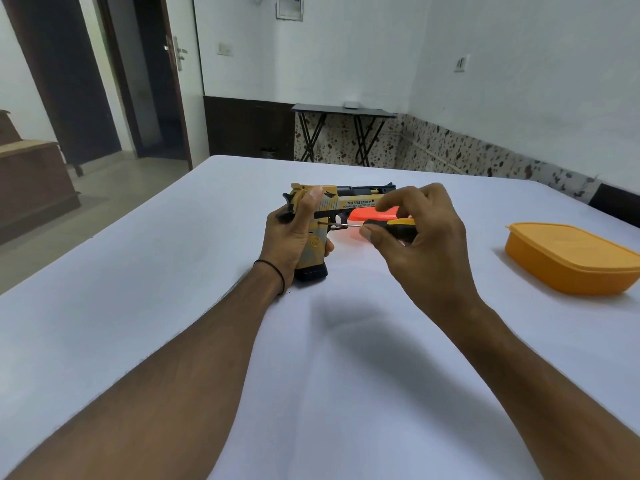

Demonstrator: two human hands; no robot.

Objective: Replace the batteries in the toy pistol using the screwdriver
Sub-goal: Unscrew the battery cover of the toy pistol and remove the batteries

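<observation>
Your lidded orange plastic container sits shut at the right of the white-clothed counter; its contents are hidden. Your left hand is wrapped around the tan-and-black toy pistol by its grip, butt on the counter. Your right hand pinches the black-and-yellow screwdriver, its thin metal tip at the grip.

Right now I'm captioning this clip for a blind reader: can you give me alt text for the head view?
A left hand holds a yellow toy pistol upright on a white table while the right hand presses a screwdriver tip into its grip. An orange lidded container sits to the right.
</observation>
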